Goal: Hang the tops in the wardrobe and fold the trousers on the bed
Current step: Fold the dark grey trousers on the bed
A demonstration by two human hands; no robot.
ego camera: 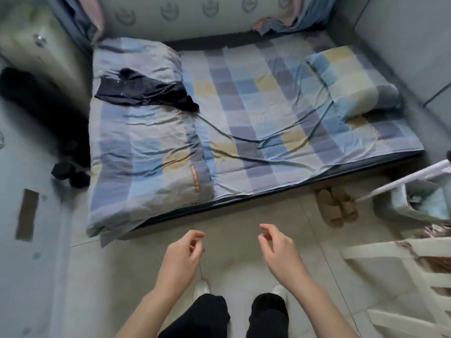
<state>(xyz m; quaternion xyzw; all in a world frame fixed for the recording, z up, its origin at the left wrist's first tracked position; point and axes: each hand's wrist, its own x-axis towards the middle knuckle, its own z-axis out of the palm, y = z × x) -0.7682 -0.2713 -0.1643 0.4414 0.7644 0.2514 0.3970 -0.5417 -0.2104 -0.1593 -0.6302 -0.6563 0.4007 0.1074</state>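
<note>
a: where is the clothing lying?

b: a dark garment (146,92) is lying crumpled on the folded checked quilt (146,152) at the left of the bed (256,113), probably dropped there for sorting; whether it is trousers or a top i cannot tell

a: and the hands?

b: the left hand (181,252) and right hand (277,247) are hanging over the floor tiles (231,215) just short of the bed edge, well apart from the garment, fingers loosely curled and holding nothing, likely readying to reach

a: anything else around?

b: a checked pillow (351,81) is sitting at the right end, tan slippers (336,208) are tucked at the bed's foot out of the way, and a white rack (402,181) is leaning at the right, perhaps for drying
</note>
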